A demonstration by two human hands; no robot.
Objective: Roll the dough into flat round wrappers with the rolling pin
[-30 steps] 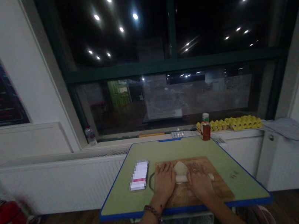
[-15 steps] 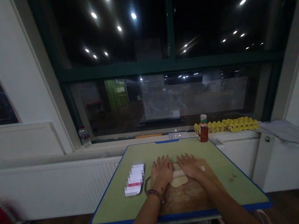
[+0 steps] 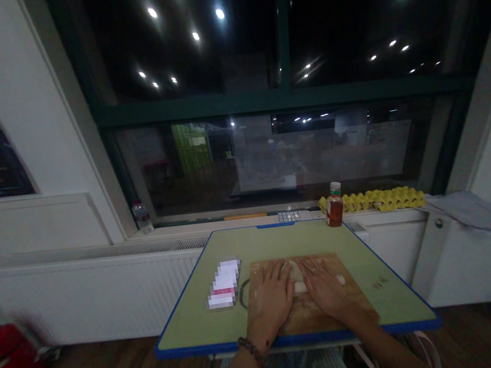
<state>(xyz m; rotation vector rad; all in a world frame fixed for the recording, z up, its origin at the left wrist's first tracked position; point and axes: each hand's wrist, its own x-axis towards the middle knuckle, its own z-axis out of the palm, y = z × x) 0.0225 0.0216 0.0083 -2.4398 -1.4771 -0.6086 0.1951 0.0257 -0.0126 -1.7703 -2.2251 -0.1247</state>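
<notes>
Nearest me, the forearms reach over the worktop point(image 3: 191, 327). The left hand point(image 3: 272, 294) and right hand point(image 3: 324, 288) lie palms down across the rolling pin point(image 3: 300, 287); the grip is open, fingers stretched forward rather than wrapped around. Pale dough point(image 3: 295, 270) sits on the wooden board point(image 3: 309, 317) between the hands, mostly beyond the pin from what I can see. For an even sheet, I'd want equal weight from both palms, the pin kept square, fingertips clear of the dough.

As for room, the board's near side comes close to the worktop's blue rim, so a long pull back would soon run out of wood. Open green surface lies to the right; on the left, a grey loop point(image 3: 240, 295) and the phone point(image 3: 225, 284) crowd that side more. Farther off, a red bottle point(image 3: 335, 212) stands by the far right corner, near yellow egg trays point(image 3: 384, 201), well apart from the fingers.
</notes>
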